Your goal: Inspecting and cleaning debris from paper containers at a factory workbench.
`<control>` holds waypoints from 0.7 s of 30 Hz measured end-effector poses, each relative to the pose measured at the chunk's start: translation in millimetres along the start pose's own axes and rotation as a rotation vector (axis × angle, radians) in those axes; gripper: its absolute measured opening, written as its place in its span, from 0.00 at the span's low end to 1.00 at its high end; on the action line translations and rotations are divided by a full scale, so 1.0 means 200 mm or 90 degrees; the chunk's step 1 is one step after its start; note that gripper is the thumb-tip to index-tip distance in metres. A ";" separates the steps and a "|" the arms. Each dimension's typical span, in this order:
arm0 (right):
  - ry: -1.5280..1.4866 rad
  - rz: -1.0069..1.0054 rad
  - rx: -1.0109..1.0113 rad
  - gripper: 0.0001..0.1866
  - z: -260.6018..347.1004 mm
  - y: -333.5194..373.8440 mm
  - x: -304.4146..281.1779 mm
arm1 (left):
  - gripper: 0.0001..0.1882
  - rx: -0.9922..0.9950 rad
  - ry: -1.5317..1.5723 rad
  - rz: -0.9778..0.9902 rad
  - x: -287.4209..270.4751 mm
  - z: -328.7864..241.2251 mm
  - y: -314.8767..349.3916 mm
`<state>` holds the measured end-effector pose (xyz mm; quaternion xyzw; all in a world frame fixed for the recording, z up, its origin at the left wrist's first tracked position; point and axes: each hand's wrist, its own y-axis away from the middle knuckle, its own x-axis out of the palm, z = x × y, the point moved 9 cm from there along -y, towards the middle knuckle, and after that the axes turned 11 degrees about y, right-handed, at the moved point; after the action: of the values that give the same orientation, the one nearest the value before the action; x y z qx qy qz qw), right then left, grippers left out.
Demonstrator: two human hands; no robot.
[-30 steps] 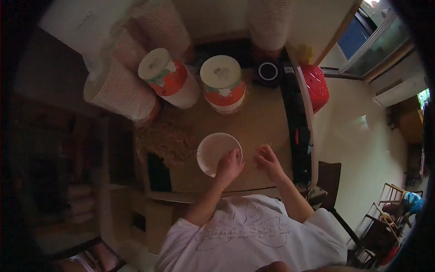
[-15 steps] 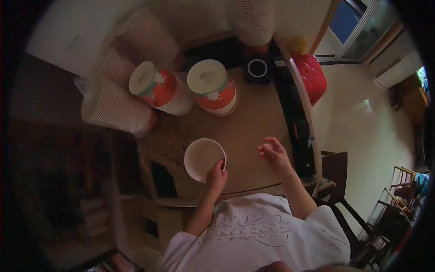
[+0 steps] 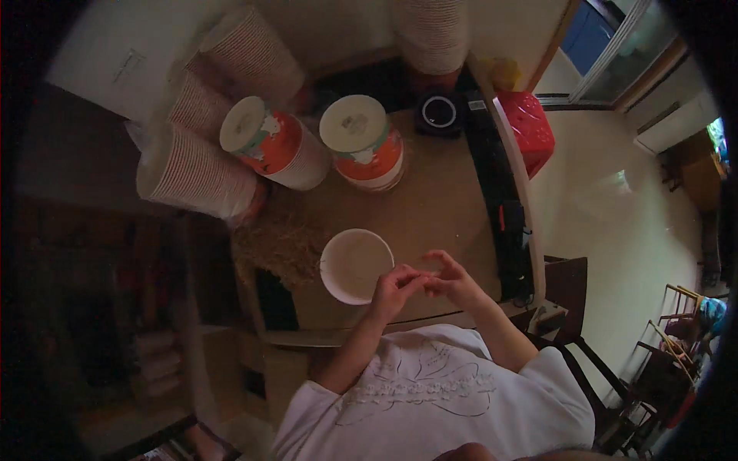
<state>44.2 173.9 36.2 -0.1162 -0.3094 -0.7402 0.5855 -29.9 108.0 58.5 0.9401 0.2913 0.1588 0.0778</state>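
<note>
A white paper tub [image 3: 338, 269] stands on the table in front of me, its mouth facing up. Just right of its rim, my left hand [image 3: 392, 292] is closed in a pinch, and its fingertips meet those of my right hand [image 3: 455, 286]. The right hand is closed too, with its fingers curled toward the left one. Whatever lies between the fingertips is too small to make out. Left of the tub lies a pile of thin brown shreds [image 3: 280, 244].
Two stacks of printed orange and white tubs, a left stack [image 3: 284, 154] and a right stack [image 3: 373, 165], stand behind. Tall stacks of white tubs [image 3: 192, 173] line the back left. A round-faced black device [image 3: 439, 112] sits at the back right, near a red stool [image 3: 524, 131].
My left hand has let go of the tub's rim and moved right. The right hand has come left and down to meet it. The tub sits slightly farther right in the picture.
</note>
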 end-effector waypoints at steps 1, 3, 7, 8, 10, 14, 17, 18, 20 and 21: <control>-0.018 0.013 0.002 0.23 0.00 0.00 0.02 | 0.05 -0.013 0.006 -0.003 0.00 0.02 0.00; 0.002 -0.028 0.001 0.20 0.03 0.03 0.02 | 0.04 -0.026 0.012 -0.006 0.00 0.04 0.01; 0.096 -0.089 0.000 0.11 -0.04 0.04 -0.07 | 0.05 0.126 -0.328 -0.063 0.06 -0.08 0.00; 0.096 -0.090 0.000 0.11 -0.05 0.04 -0.08 | 0.07 0.174 -0.393 -0.061 0.08 -0.12 0.00; 0.209 -0.135 0.015 0.07 -0.04 0.04 -0.09 | 0.08 0.208 -0.438 -0.047 0.10 -0.12 0.00; 0.240 -0.108 0.030 0.07 -0.06 0.04 -0.08 | 0.09 0.234 -0.447 -0.037 0.11 -0.11 0.00; 0.286 -0.127 0.082 0.08 -0.05 0.05 -0.08 | 0.09 0.187 -0.429 -0.023 0.10 -0.08 -0.01; 0.257 -0.123 0.082 0.08 -0.04 0.05 -0.06 | 0.09 0.186 -0.429 -0.023 0.09 -0.08 -0.01; 0.229 -0.118 0.081 0.08 -0.04 0.05 -0.06 | 0.07 0.137 -0.356 -0.015 0.08 -0.04 -0.01; 0.224 -0.116 0.076 0.08 -0.05 0.04 -0.06 | 0.07 0.137 -0.357 -0.016 0.08 -0.04 -0.01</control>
<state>58.1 176.7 24.1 0.0780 -0.2550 -0.7794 0.5669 -21.9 118.8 69.5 0.9465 0.2854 -0.1396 0.0572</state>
